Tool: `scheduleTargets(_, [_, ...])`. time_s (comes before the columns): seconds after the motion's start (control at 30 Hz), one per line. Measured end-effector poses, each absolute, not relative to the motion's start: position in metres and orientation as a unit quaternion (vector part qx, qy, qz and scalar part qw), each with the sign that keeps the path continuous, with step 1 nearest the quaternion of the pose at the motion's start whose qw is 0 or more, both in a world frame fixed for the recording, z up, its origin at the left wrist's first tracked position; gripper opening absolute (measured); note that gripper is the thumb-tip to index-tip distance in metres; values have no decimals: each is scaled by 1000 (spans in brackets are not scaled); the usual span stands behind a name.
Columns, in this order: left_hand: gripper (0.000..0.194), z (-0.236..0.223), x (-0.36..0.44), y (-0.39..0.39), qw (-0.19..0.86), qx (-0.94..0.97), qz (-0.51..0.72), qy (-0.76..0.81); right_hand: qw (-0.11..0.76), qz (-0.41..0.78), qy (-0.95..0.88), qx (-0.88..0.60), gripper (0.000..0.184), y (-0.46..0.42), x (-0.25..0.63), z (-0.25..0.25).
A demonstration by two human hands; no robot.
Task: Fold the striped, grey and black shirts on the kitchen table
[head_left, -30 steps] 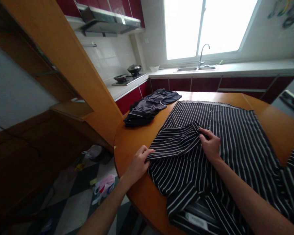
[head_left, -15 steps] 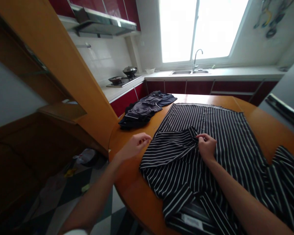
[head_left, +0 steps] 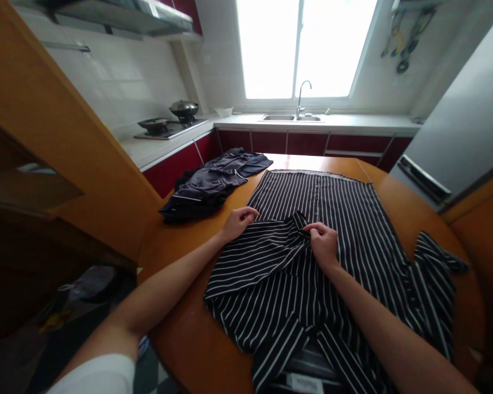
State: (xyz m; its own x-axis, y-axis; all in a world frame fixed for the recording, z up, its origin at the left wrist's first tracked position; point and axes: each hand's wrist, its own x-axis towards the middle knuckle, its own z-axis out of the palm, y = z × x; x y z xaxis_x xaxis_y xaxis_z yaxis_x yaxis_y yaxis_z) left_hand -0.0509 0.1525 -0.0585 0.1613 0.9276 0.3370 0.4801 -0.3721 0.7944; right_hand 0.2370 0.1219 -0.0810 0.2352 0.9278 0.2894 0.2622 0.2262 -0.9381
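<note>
A black shirt with white stripes (head_left: 345, 230) lies spread flat on a round wooden table (head_left: 181, 339). Its left sleeve is folded across the body. My right hand (head_left: 324, 243) pinches the cuff end of that folded sleeve near the button placket. At the sleeve's upper edge, on the shirt's left side, my left hand (head_left: 239, 220) rests with its fingers curled on the cloth. The right sleeve (head_left: 433, 262) trails off toward the table's right edge.
A dark folded garment (head_left: 213, 183) lies at the table's far left. Behind it run red kitchen cabinets, a hob with a wok (head_left: 183, 109), a sink with a tap (head_left: 299, 106) under a bright window, and a grey fridge (head_left: 456, 137) on the right. A wooden partition (head_left: 57, 137) stands left.
My left hand let go of the sleeve's lower fold and moved up to the sleeve's upper edge. The right hand stayed on the cuff. My head turned right.
</note>
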Motion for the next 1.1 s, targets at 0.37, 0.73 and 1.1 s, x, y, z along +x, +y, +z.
scheduleTargets(0.37, [26,-56,-63,130,181,734,408,512,562,307,-537,-548,23,120,238,-77])
scheduleTargets(0.73, [23,-62,-61,122,228,660,489,522,557,305,-549,-543,23,119,240,-80])
scheduleTargets(1.1, [23,-61,-58,121,251,632,509,527,559,287,-561,-538,23,120,239,-77])
